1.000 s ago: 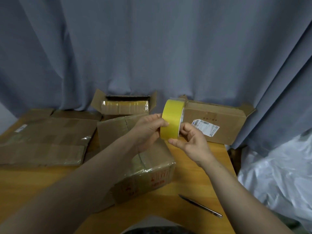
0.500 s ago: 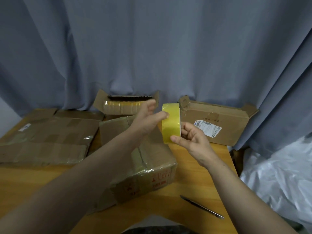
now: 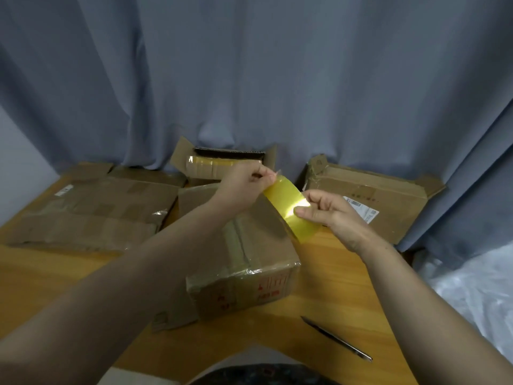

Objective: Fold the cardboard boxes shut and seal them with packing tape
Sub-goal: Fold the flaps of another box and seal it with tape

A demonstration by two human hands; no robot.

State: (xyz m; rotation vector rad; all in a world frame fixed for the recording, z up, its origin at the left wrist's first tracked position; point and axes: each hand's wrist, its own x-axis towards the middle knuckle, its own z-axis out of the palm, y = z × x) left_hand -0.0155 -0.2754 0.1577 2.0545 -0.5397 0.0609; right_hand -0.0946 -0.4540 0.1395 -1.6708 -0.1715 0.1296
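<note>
Yellow packing tape point(image 3: 288, 200), glossy and half see-through, stretched as a broad slanting band in the air between the two hands, high end at the left, low end at the right. Bright glare on the band just beside the right thumb; a paler, clear-looking tip poking up past the left fingertips. Roll's core hidden, so cannot tell how much of the band is peeled strip and how much is roll. Held above the far right part of the central cardboard box point(image 3: 249, 254).

Left hand point(image 3: 244, 184) raised over the box, back of the hand toward the camera, thumb and forefinger pinching the upper end of the tape, other fingers curled in. Right hand point(image 3: 336, 215) a little lower and to the right, fingers curled round the lower part of the tape, thumb laid across the yellow face. Both forearms bare, reaching in from the bottom corners.

Central box on the wooden worktop point(image 3: 333, 282), shiny clear film over the top, red print on the near side. Behind it an open box point(image 3: 222, 165) with flaps up; to the right a long box point(image 3: 394, 201) with a white label point(image 3: 361, 209); to the left flattened cardboard point(image 3: 97, 209). Slim metal tool point(image 3: 336, 339) lying on the worktop near the front edge. Grey curtain point(image 3: 249, 79) behind, white plastic sheeting point(image 3: 477, 295) at far right.
</note>
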